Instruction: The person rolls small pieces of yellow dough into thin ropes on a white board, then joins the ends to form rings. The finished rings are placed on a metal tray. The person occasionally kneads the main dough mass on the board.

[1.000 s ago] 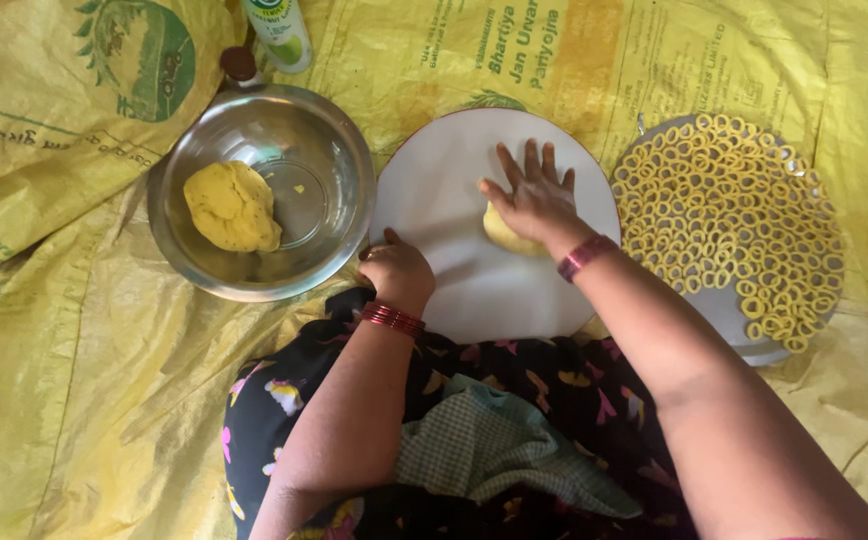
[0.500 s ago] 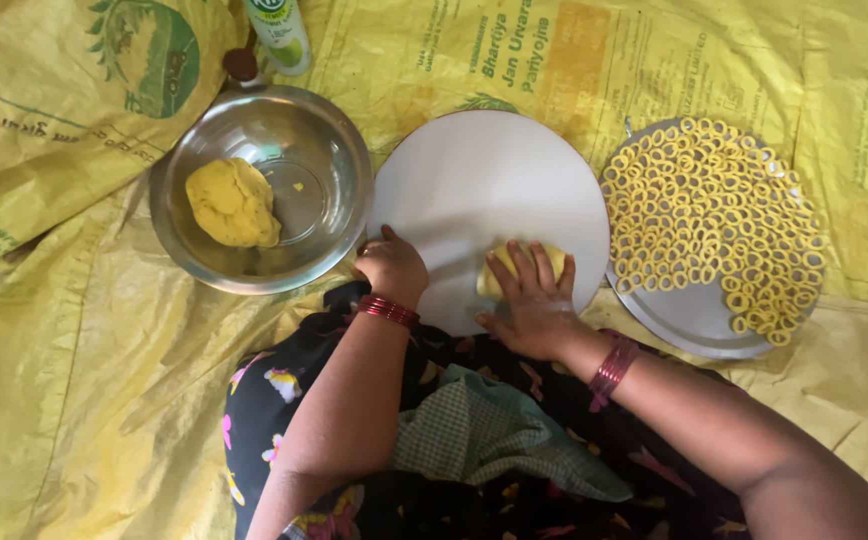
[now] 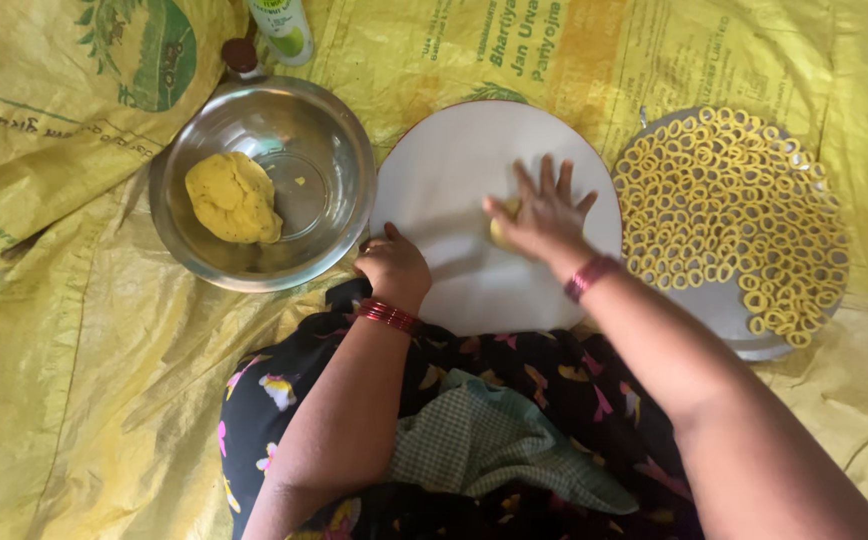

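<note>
Right hand point(image 3: 544, 212) moved up white board point(image 3: 454, 170); yellow sacking point(image 3: 74, 380) beneath.

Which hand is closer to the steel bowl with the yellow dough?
The left. The left hand rests closed at the white board's near edge, just right of the steel bowl. The right hand presses a small dough piece farther right, mid-board.

Piece of dough point(image 3: 501, 226) on the white round board point(image 3: 454, 170): almost wholly covered by the right hand point(image 3: 546, 212); shape not determinable. Green-and-white bottle point(image 3: 282, 25) at the far edge of the yellow sheet point(image 3: 74, 380): cut off by the top of the frame. Board's near rim hidden under the left hand point(image 3: 394, 268) and both forearms.
</note>
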